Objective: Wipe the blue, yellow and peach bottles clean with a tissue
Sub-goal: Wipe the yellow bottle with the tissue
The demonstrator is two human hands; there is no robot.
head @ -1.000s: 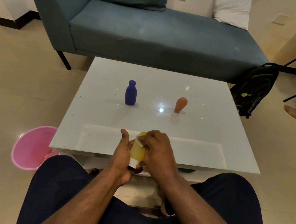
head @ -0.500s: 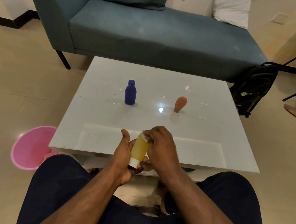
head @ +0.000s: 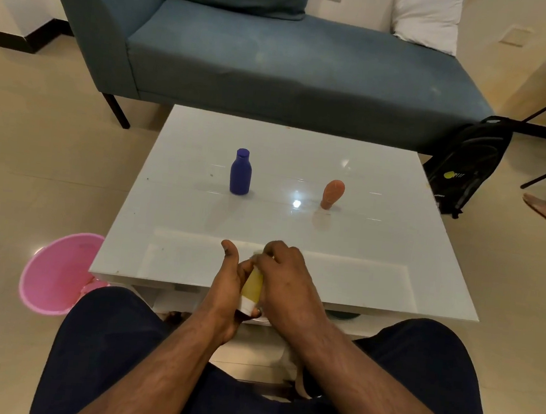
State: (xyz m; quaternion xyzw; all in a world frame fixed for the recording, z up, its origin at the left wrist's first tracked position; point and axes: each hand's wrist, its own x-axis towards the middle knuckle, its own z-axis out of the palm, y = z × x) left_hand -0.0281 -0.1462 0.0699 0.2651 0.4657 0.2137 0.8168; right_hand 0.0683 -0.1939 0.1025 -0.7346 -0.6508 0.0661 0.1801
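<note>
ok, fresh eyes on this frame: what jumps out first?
The two hands at the table's near edge: the left hand holds the yellow bottle cap-down while the right hand covers its upper end, a bit of white tissue showing at the fingertips. Next, the blue bottle and the peach bottle stand apart mid-table on the glossy white table. A pink bucket sits on the floor to the left.

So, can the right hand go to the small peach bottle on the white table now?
Probably not at once. The right hand presses a tissue on the yellow bottle that the left hand holds. The white glossy table is bare between it and the small peach bottle.
</note>
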